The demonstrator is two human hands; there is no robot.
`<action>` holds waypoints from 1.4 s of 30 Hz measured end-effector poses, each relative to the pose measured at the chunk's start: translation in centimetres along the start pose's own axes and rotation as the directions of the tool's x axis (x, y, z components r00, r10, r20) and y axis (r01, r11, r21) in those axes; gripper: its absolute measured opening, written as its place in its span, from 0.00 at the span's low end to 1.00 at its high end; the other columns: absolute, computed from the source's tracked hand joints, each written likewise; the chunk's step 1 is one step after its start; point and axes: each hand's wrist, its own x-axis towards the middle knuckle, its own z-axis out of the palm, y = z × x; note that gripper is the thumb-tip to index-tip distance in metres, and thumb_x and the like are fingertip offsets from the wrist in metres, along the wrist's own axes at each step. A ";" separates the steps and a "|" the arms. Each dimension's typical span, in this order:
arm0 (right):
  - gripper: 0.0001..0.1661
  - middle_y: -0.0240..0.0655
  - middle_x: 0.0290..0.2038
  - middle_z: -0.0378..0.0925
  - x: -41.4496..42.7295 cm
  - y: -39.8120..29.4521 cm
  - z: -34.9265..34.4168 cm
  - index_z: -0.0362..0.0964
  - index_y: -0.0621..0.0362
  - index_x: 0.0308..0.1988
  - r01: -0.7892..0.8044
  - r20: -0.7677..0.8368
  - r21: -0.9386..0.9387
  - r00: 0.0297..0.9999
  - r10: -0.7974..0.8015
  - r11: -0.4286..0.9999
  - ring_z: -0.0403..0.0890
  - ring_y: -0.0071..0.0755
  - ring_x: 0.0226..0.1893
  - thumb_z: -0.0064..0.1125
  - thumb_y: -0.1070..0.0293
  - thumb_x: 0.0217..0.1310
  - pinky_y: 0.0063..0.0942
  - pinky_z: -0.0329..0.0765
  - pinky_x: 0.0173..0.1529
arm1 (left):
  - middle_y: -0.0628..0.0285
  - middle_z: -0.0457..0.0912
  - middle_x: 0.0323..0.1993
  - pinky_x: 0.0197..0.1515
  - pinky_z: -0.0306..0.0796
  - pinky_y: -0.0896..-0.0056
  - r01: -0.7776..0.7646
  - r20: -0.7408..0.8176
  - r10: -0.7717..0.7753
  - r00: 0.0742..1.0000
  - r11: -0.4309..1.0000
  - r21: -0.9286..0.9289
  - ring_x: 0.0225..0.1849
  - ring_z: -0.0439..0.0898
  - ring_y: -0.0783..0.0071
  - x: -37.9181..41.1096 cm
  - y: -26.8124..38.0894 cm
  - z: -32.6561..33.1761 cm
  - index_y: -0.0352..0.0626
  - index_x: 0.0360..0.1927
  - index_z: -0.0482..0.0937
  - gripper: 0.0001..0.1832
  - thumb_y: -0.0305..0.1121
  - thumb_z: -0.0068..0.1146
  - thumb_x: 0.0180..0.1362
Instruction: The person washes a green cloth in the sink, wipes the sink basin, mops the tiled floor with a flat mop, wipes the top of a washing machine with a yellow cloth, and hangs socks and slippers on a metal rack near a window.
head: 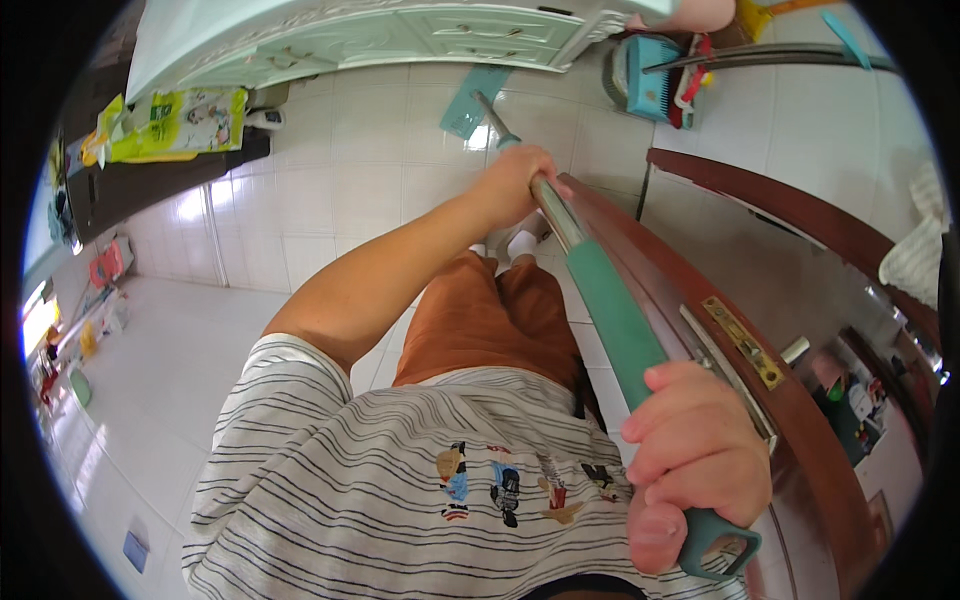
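Note:
A flat mop slants across the view, its green grip (611, 315) running from lower right toward the upper middle. My right hand (705, 450) is closed around the top end, just before a green hanging loop (721, 551). Farther down, my left hand (521, 184) grips the metal pole (559, 214). At the far end, the flat teal mop head (457, 116) lies on the tiled floor, with its far edge close to the base of a pale green cabinet (360, 37).
Close to my right side stands a brown door (637, 247) with a brass lock plate (742, 343) and a lever handle (793, 350). A blue toothed dustpan (651, 79) is at the upper right. On the left, a yellow-green bag (180, 124) rests on dark furniture (150, 184).

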 end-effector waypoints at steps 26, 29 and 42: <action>0.17 0.31 0.21 0.71 -0.4 -0.4 -2.3 0.66 0.55 0.21 0.388 0.031 0.319 0.907 -0.419 0.865 0.72 0.33 0.18 0.69 0.70 0.52 0.28 0.68 0.22 | 0.58 0.75 0.32 0.64 0.66 0.49 -0.106 -0.743 -0.065 0.666 0.978 -0.180 0.46 0.80 0.54 -2.8 4.4 14.2 0.43 0.29 0.69 0.16 0.26 0.71 0.51; 0.17 0.31 0.20 0.70 1.9 -1.4 -3.8 0.65 0.54 0.20 0.332 0.232 0.245 0.892 -0.387 0.911 0.72 0.33 0.17 0.69 0.70 0.50 0.28 0.69 0.22 | 0.59 0.75 0.31 0.62 0.67 0.50 -0.143 -0.748 -0.077 0.660 0.964 -0.225 0.46 0.79 0.54 0.1 4.7 15.2 0.43 0.28 0.69 0.16 0.26 0.70 0.51; 0.19 0.27 0.18 0.72 2.1 2.6 -5.0 0.67 0.53 0.20 0.386 0.314 0.206 0.844 -0.434 0.899 0.70 0.28 0.14 0.74 0.66 0.47 0.23 0.65 0.18 | 0.53 0.76 0.36 0.57 0.69 0.52 -0.123 -0.653 -0.146 0.743 0.930 -0.347 0.53 0.77 0.49 7.6 6.4 15.6 0.43 0.29 0.71 0.16 0.31 0.72 0.52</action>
